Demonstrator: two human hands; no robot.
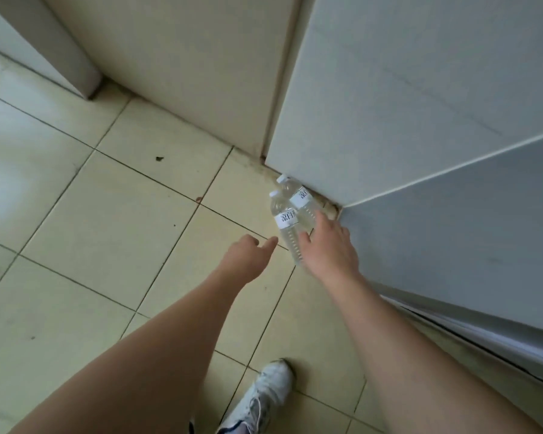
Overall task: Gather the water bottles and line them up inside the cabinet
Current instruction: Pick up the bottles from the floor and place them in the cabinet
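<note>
At frame centre, 2 bottles [287, 220] stand by the cabinet [420, 120] corner. The right hand [329, 245] reaches them, fingers spread, gripping nothing; the left hand [248, 255] points, fingers loosely curled, empty.

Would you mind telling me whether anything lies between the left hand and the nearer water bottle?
Nothing visible does. The left hand hangs just left of the nearer bottle, with only bare floor tile between them. The right hand is already at both bottles, the farther bottle beside the cabinet corner.
</note>
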